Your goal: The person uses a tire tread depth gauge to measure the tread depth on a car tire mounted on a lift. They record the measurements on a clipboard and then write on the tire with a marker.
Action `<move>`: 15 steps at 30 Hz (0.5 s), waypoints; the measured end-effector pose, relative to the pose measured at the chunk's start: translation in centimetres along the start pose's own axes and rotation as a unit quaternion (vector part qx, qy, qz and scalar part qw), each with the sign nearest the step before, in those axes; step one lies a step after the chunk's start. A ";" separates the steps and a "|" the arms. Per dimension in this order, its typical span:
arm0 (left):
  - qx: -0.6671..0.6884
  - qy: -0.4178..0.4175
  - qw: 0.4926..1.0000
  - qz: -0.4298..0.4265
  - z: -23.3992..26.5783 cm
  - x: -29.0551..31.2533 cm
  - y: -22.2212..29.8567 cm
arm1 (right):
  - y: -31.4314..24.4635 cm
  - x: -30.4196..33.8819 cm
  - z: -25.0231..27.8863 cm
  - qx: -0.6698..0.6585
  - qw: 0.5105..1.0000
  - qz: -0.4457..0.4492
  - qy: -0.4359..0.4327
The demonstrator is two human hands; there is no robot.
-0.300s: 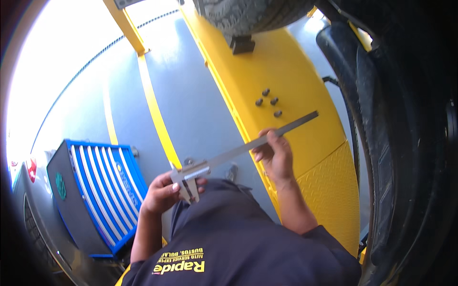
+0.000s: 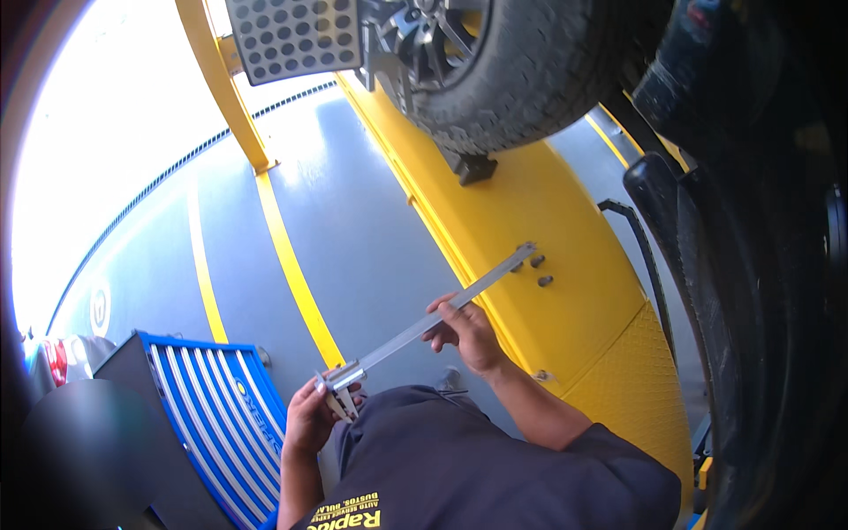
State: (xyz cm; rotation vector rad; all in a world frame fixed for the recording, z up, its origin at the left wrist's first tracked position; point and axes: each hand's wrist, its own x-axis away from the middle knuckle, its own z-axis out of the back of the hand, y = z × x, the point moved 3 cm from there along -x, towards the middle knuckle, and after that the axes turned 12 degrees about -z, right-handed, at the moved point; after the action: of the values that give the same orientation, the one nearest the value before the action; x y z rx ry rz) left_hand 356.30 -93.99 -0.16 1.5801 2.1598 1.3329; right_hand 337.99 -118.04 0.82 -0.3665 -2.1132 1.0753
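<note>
A long metal vernier caliper point(image 2: 411, 334) slants across in front of me, its jaw end at the lower left and the far tip of its beam at the upper right. My left hand point(image 2: 307, 420) is closed round the jaw end, the jaws sticking out past the fingers. Midway along the beam, my right hand point(image 2: 468, 336) pinches it between thumb and fingers. Beyond the beam's tip several small dark bolts point(image 2: 545, 281) lie on the yellow ramp point(image 2: 587, 331); the beam partly covers some of them.
A tyre point(image 2: 521, 88) stands on the ramp ahead, with a black wheel chock point(image 2: 474, 168) against it. At the upper left hangs a board with dark dots point(image 2: 296, 37). A blue tool cabinet point(image 2: 216, 424) is at my left; dark vehicle bodywork point(image 2: 751, 265) fills the right.
The view has tilted up, showing more of the wheel and the dotted board. Both hands still hold the caliper, whose beam now slants more steeply and crosses over the bolts.
</note>
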 end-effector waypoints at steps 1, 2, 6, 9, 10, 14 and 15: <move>0.005 0.010 1.000 -0.018 2.0 -0.4 1.3 | 0.2 -1.9 -2.2 0.009 1.000 -0.002 -0.013; 0.010 0.022 0.999 -0.034 4.2 -0.7 3.0 | 0.6 -3.8 -4.8 0.015 1.000 -0.006 -0.024; 0.000 0.056 0.997 -0.056 12.7 -2.9 10.7 | 1.2 -12.2 -14.6 0.012 0.997 -0.045 -0.066; 0.047 0.109 0.989 -0.088 18.2 -4.7 16.5 | 1.8 -17.5 -21.9 -0.006 0.994 -0.069 -0.079; 0.068 0.125 0.984 -0.103 20.1 -5.0 18.5 | 2.4 -19.0 -24.5 -0.015 0.993 -0.083 -0.081; 0.101 0.163 0.981 -0.038 27.6 -10.4 24.6 | 2.9 -26.4 -32.9 -0.019 0.989 -0.112 -0.090; 0.083 0.193 0.978 -0.016 29.7 -12.4 25.8 | 2.9 -28.4 -34.5 -0.014 0.989 -0.120 -0.090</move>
State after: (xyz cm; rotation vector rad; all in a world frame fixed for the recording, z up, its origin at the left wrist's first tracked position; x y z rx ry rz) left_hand 396.72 -86.37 -3.61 1.4269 2.5685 1.5973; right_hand 382.19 -111.43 -1.61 -0.0246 -2.2647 0.9693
